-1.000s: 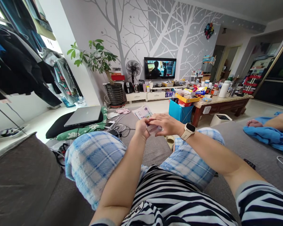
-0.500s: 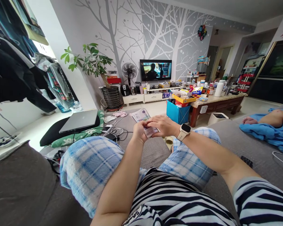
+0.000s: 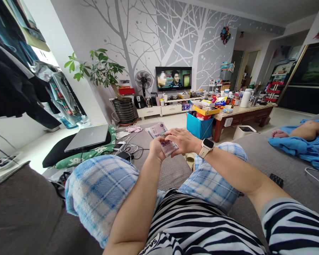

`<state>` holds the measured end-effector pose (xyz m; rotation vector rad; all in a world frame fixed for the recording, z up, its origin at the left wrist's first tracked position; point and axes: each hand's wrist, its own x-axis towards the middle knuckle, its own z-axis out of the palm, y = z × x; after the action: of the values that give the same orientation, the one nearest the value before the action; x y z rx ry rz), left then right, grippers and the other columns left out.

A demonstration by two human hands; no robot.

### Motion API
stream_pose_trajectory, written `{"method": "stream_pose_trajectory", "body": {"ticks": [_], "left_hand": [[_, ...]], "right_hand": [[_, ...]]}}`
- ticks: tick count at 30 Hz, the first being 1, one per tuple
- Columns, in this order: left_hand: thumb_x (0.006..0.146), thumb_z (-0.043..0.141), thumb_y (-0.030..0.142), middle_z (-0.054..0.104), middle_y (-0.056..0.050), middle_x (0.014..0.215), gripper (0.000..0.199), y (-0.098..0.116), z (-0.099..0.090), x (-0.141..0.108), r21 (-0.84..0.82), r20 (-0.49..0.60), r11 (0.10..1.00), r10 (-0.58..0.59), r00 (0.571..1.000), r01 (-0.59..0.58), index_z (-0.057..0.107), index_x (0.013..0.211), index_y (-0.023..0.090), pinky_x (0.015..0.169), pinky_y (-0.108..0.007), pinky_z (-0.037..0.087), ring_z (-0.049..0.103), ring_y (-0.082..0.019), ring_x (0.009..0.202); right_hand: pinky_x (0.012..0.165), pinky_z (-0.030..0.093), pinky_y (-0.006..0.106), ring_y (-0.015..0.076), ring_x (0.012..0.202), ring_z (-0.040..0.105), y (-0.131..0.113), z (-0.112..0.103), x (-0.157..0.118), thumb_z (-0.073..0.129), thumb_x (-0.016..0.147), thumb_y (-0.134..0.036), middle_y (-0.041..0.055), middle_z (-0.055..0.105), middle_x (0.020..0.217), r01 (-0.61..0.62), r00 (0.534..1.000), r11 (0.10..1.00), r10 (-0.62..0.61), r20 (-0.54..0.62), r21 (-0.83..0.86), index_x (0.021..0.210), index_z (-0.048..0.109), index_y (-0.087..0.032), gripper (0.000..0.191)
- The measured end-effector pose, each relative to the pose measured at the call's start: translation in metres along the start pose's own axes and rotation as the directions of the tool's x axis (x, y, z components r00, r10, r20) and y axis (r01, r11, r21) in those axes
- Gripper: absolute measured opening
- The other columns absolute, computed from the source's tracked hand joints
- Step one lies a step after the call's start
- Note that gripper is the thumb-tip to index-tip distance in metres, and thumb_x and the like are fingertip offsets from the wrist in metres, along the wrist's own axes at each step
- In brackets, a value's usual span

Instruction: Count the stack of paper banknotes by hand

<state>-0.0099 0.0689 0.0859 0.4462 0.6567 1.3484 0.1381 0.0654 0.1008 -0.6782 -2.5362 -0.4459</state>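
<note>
The left hand (image 3: 156, 148) and right hand (image 3: 183, 140) seem to pinch banknotes (image 3: 168, 148) between curled fingers (image 3: 172, 134).

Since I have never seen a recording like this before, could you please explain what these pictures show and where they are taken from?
No machine is involved here. The picture comes from one camera worn on a person's head, looking forward and down, so their arms reach in from the bottom. The person sits on a grey sofa. Their left hand and right hand, with a white smartwatch on that wrist, hold a bundle of banknotes together. More banknotes lie on the sofa just beyond. Further off, a silver laptop rests on a black cushion, and another person's bare foot lies by a blue blanket.
</note>
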Motion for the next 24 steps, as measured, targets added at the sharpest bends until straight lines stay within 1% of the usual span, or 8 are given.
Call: {"method": "stream_pose_trajectory", "body": {"ticks": [3, 6, 10, 14, 19, 24], "left_hand": [[0.055, 0.046, 0.006, 0.056, -0.004, 0.054, 0.018, -0.0002, 0.0019, -0.002, 0.094, 0.019, 0.996, 0.002, 1.0, -0.004, 0.056, 0.067, 0.014, 0.048, -0.03, 0.047, 0.054, -0.018, 0.046], [0.056, 0.046, 0.007, 0.058, -0.005, 0.057, 0.018, 0.0011, 0.0028, -0.0031, 0.093, 0.038, 0.996, 0.008, 0.999, -0.012, 0.057, 0.069, 0.014, 0.049, -0.031, 0.049, 0.056, -0.018, 0.048], [0.057, 0.046, 0.007, 0.059, -0.005, 0.057, 0.018, 0.0024, 0.0028, -0.0039, 0.093, 0.036, 0.996, 0.012, 0.999, -0.015, 0.057, 0.069, 0.013, 0.048, -0.03, 0.048, 0.056, -0.018, 0.047], [0.057, 0.046, 0.007, 0.058, -0.005, 0.056, 0.017, 0.0006, 0.003, -0.0051, 0.112, 0.039, 0.994, 0.009, 0.999, -0.014, 0.057, 0.069, 0.013, 0.049, -0.03, 0.047, 0.055, -0.018, 0.046], [0.057, 0.046, 0.007, 0.057, -0.004, 0.055, 0.016, -0.0014, 0.0036, -0.0042, 0.096, 0.029, 0.995, 0.018, 0.999, -0.021, 0.056, 0.068, 0.013, 0.05, -0.03, 0.047, 0.055, -0.018, 0.045], [0.06, 0.046, 0.008, 0.06, -0.005, 0.058, 0.017, -0.0007, 0.0022, -0.0024, 0.078, 0.036, 0.997, 0.01, 0.999, -0.012, 0.057, 0.071, 0.013, 0.052, -0.031, 0.049, 0.058, -0.019, 0.049]], "right_hand": [[0.096, 0.039, 0.045, 0.0293, 0.119, 0.046, 0.0004, -0.0005, 0.0004, 0.077, 0.063, -0.051, 0.0132, 0.053, 0.127, -0.005, 1.0, 1.0, 0.005, -0.002, 0.002, 0.114, 0.055, -0.018, 0.064], [0.095, 0.04, 0.046, 0.0293, 0.117, 0.046, 0.0004, -0.0005, 0.0006, 0.074, 0.066, -0.052, 0.014, 0.053, 0.125, -0.01, 1.0, 1.0, 0.01, -0.007, -0.001, 0.113, 0.056, -0.018, 0.061], [0.095, 0.039, 0.045, 0.0295, 0.116, 0.047, 0.0003, 0.0002, 0.0001, 0.072, 0.068, -0.055, 0.0138, 0.054, 0.125, -0.021, 0.999, 1.0, 0.021, -0.025, -0.004, 0.113, 0.056, -0.018, 0.06], [0.095, 0.039, 0.046, 0.03, 0.117, 0.046, 0.0, 0.0001, -0.0003, 0.073, 0.065, -0.056, 0.0138, 0.053, 0.126, -0.023, 1.0, 1.0, 0.023, -0.015, -0.007, 0.112, 0.055, -0.018, 0.063], [0.095, 0.038, 0.047, 0.0318, 0.119, 0.044, 0.001, -0.0003, 0.0, 0.076, 0.062, -0.055, 0.0145, 0.051, 0.13, -0.013, 1.0, 1.0, 0.013, 0.004, -0.018, 0.114, 0.054, -0.018, 0.068], [0.098, 0.037, 0.049, 0.0311, 0.118, 0.044, 0.0036, 0.0021, -0.0006, 0.078, 0.057, -0.056, 0.015, 0.05, 0.129, -0.073, 0.997, 0.997, 0.073, -0.032, 0.005, 0.112, 0.054, -0.019, 0.071]]}}
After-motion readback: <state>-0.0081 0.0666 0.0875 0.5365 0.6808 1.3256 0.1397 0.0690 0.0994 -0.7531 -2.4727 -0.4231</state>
